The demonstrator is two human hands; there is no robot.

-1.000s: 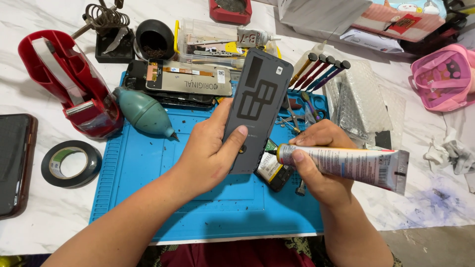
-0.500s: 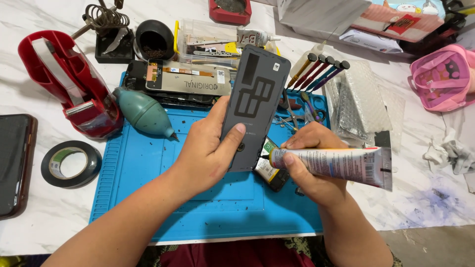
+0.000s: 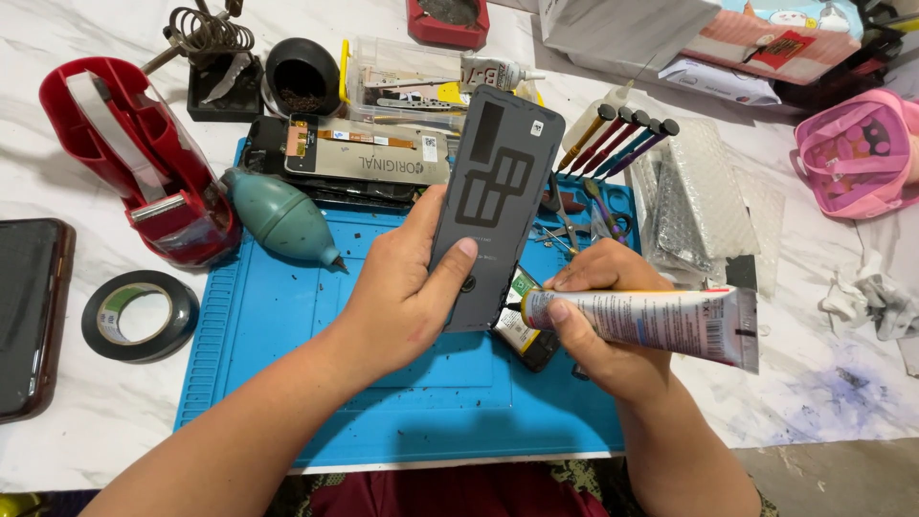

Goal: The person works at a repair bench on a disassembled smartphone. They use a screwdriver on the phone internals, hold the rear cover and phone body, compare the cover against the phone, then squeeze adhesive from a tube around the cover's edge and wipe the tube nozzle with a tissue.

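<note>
— Left hand [image 3: 402, 297]?
— Closed around the lower part of a dark phone back cover [image 3: 493, 201], thumb across its inner face; the cover stands tilted above the far half of the blue mat [image 3: 287, 383].
— Right hand [image 3: 603, 325]?
— Wrapped firmly round a glue tube [image 3: 651, 321], nozzle end touching the cover's lower right edge.
— Surroundings?
— Green dust blower [image 3: 278, 215] at the mat's far left corner; red tape dispenser [image 3: 134, 153] and black tape roll [image 3: 141, 314] off its left edge; screwdrivers [image 3: 622, 139] beyond its far right corner.
</note>
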